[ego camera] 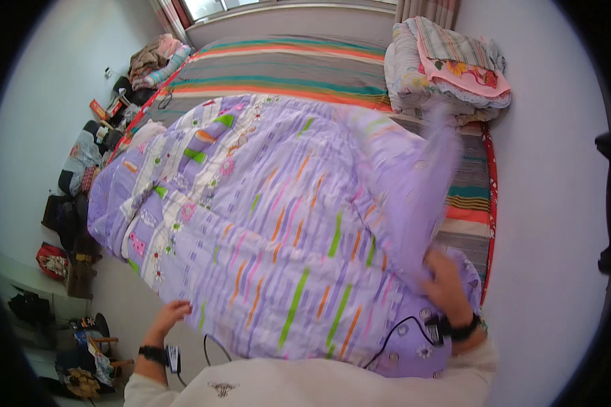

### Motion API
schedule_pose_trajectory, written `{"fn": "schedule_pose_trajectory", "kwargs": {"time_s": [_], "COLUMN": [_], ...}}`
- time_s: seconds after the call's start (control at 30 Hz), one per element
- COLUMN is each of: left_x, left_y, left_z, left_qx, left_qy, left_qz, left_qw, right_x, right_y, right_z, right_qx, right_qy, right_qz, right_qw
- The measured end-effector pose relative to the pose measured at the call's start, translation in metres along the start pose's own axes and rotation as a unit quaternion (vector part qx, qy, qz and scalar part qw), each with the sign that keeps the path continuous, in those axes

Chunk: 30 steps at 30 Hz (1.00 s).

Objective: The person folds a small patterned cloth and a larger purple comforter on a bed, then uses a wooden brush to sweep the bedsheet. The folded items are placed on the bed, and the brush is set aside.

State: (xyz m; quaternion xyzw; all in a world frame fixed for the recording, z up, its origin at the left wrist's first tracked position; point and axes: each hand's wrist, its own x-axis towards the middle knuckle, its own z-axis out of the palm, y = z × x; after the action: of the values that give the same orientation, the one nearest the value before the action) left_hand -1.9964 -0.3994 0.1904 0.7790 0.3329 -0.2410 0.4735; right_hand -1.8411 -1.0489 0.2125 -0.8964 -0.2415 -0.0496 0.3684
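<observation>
A purple quilt (280, 224) with stripes, flowers and green and orange marks spreads over much of the bed before me. Its right side is raised in a blurred purple fold (412, 198). My right hand (445, 282), also blurred, grips the quilt at the lower end of that fold. At the quilt's near left edge is my left hand (173, 315), its fingers bent; whether they pinch the cloth is unclear. Both wrists carry black straps with small devices and cables.
Under the quilt lies a striped bed sheet (295, 63). Folded bedding (448, 71) is stacked at the far right, and more bedding (155, 61) sits at the far left. Glasses (165, 99) rest near the bed's left edge. Bags and boxes (84, 152) crowd the left wall.
</observation>
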Motion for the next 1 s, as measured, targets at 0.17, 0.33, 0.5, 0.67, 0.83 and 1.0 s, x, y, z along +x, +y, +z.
{"fn": "schedule_pose_trajectory", "kwargs": {"time_s": [0.17,0.33,0.5,0.67,0.83,1.0], "left_x": [0.012,0.028,0.045,0.094,0.210,0.324], "left_y": [-0.002,-0.024,-0.041,-0.034,-0.005,0.020], "left_z": [-0.011,-0.024,-0.046,-0.083,-0.100,-0.067], "left_qx": [-0.032,-0.016,0.008,-0.040,-0.118,-0.337], "left_qy": [-0.050,-0.084,-0.143,-0.195,-0.209,-0.182], "left_qz": [0.031,0.031,0.085,0.070,0.102,0.038], "left_qw": [0.998,0.996,0.986,0.977,0.965,0.923], "right_x": [-0.212,-0.240,-0.154,-0.203,-0.315,-0.371], "right_y": [-0.017,-0.054,-0.144,-0.165,-0.122,-0.103], "right_z": [-0.020,-0.049,0.065,0.185,0.154,0.176], "right_qx": [-0.006,-0.324,-0.144,-0.298,-0.286,-0.192], "right_qy": [-0.015,0.002,0.070,0.008,0.271,0.417], "right_qz": [0.297,0.409,0.260,0.287,0.555,0.677], "right_qw": [0.955,0.853,0.952,0.910,0.733,0.575]}}
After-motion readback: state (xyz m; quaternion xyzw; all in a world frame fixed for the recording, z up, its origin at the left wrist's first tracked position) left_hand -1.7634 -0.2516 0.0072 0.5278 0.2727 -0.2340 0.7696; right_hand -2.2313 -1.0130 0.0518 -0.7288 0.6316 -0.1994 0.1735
